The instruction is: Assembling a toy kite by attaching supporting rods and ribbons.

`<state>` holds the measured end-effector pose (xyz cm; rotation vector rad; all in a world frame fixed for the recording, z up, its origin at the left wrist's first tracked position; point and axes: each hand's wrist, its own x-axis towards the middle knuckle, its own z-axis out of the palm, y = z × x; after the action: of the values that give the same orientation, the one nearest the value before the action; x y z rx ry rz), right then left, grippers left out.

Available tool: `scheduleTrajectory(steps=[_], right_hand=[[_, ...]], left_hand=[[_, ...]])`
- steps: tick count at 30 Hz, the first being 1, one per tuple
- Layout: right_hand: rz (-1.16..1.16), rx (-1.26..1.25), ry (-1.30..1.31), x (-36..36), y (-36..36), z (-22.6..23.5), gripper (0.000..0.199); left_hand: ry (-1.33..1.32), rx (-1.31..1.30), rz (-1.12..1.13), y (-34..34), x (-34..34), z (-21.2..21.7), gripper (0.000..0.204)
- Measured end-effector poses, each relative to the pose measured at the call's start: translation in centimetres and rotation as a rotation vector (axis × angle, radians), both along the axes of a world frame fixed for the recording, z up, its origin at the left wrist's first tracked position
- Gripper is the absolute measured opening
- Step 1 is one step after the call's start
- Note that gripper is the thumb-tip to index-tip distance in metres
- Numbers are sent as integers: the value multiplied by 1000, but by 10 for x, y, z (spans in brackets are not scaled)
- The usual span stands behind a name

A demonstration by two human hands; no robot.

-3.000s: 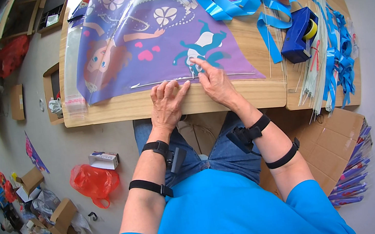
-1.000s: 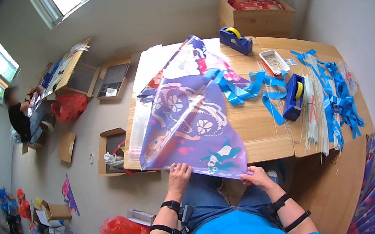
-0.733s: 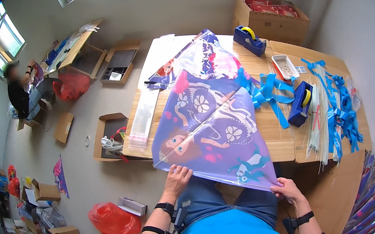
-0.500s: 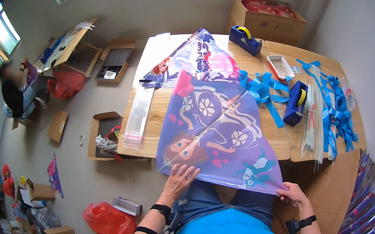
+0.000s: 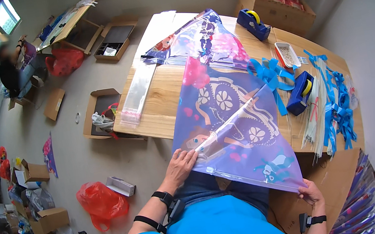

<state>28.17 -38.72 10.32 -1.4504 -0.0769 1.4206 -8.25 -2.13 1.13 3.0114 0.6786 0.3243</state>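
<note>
left hand (image 5: 179, 164) pressing flat, fingers spread, on kite (image 5: 228, 125) left corner | right hand (image 5: 311, 192) pinching its lower-right tip | kite lifting over surface (image 5: 164, 96) edge toward lap | long axis running away from body, left hand nearer its spar
</note>
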Motion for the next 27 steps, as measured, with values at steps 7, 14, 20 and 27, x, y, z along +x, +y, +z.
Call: scheduleTrajectory(steps=[7,14,20,27], right_hand=[[-44,5,-90,8,-12,1,50],[-40,-68,-70,9,-21,-1,46],[-56,-101,-59,11,-33,-8,43],[-105,-25,8,14,-39,-36,44]], left_hand=[[-267,29,118,15,9,20,28],[-264,-187,212,5,-32,11,22],[-600,-445,304,-9,-23,34,34],[-903,-195,47,4,24,164,32]])
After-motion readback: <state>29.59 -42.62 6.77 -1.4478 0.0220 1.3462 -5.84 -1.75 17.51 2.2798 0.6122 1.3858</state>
